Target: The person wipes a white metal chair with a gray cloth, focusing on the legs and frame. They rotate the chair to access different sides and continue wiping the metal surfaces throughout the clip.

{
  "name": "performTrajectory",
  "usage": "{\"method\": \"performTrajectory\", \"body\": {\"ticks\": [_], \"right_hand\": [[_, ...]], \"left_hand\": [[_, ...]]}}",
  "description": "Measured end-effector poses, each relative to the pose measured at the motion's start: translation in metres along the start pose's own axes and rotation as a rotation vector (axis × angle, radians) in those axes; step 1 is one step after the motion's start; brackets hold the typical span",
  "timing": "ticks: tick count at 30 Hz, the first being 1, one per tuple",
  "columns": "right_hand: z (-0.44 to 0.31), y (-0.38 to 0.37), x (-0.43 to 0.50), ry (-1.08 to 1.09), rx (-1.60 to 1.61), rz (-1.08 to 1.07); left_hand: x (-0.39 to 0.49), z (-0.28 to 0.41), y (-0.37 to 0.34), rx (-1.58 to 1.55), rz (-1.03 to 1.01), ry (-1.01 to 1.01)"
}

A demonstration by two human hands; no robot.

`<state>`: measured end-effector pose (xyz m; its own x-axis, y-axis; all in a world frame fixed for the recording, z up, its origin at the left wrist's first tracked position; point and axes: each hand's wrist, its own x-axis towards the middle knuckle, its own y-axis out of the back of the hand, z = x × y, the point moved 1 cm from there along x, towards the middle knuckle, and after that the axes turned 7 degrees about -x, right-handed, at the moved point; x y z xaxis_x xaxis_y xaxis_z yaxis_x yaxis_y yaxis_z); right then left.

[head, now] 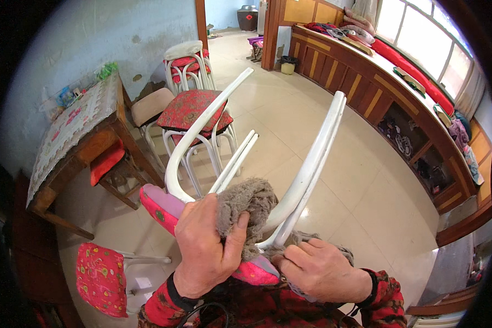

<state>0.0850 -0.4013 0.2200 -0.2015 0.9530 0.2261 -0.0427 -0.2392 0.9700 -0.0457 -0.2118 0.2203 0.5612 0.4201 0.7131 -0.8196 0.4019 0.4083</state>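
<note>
Before me, a stool with white metal legs (307, 176) is turned over, its legs pointing up and away. Its pink padded seat (158, 207) shows at the left and again between my wrists. My left hand (207, 246) grips a bunched, frayed grey cloth (248, 201), with the thumb on top, near the bases of the left legs. My right hand (317, 268) is closed on another part of grey cloth beside the base of the right legs. Folds of it hang behind the knuckles. Whether the two cloth parts are one piece is hidden.
Stools with red cushions (192, 108) stand ahead, beside a stack of stools (184, 61). A wooden table with a lace cover (82, 110) is at the left. A tipped stool with a red patterned seat (101, 279) lies lower left. A long wooden cabinet (344, 78) curves along the right.
</note>
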Motion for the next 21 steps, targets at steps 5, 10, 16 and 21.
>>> {"method": "performTrajectory", "body": {"ticks": [5, 10, 16, 21], "right_hand": [[0.033, -0.004, -0.021, -0.177, 0.121, -0.065], [0.062, 0.026, -0.013, -0.577, 0.214, 0.544], [0.074, 0.018, 0.052, -0.22, 0.085, 0.472], [0.081, 0.018, 0.061, -0.07, 0.117, 0.352]], "left_hand": [[-0.004, -0.002, 0.01, -0.478, 0.089, 0.362], [-0.02, -0.014, 0.02, -0.794, 0.178, 0.454], [-0.042, -0.035, 0.026, -0.314, 0.331, 0.347], [-0.015, -0.072, 0.061, -1.028, 0.634, 0.463]]}}
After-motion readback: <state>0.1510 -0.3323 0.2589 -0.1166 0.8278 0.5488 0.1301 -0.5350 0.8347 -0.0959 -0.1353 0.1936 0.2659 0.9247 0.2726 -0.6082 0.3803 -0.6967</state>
